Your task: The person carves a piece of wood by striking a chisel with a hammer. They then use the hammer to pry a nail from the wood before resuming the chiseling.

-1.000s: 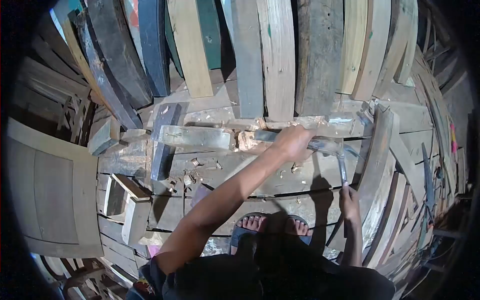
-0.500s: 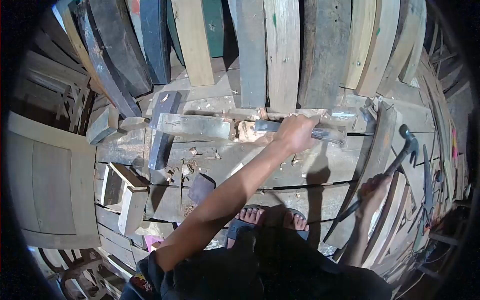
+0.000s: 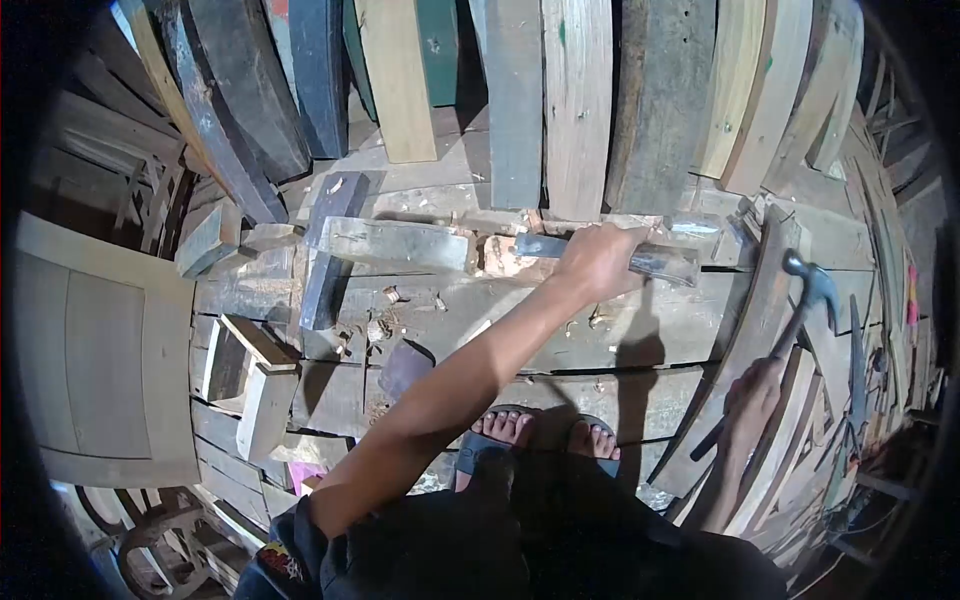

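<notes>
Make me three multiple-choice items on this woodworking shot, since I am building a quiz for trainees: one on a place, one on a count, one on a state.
1. Where is the hammer?
A. raised at the right, in the right hand
B. lying on the floor planks
C. in the left hand

2. How many feet in sandals show?
A. none
B. two
C. four

3. What is the left hand doing?
A. hanging free
B. gripping the long wooden piece
C. resting flat on the panel door

Key: 1 A, the right hand holds its handle with the head up; 2 B, two sets of toes show; 3 B, its fingers close around the piece.
</notes>
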Tool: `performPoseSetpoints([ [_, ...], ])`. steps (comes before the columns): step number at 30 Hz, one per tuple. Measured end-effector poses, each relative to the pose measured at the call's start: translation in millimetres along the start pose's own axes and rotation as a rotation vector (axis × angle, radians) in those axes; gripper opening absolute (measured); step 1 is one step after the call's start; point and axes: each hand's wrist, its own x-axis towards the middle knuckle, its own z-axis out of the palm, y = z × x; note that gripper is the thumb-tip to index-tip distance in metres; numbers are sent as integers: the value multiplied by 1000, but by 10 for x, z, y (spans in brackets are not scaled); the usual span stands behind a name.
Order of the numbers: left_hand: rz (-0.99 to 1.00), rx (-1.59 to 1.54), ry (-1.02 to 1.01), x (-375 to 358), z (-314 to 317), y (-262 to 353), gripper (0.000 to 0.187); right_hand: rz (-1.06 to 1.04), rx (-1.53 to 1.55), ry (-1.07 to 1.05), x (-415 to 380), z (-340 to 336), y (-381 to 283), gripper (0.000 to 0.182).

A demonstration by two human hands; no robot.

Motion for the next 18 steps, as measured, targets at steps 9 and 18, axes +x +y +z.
performPoseSetpoints([
  [9,16,55,-18,9,162,-45,32,-2,-286,-181,-340,161,498,38],
  [18,54,30,26,-6,187,-73,29,40,86,88,-2,-151,637,39],
])
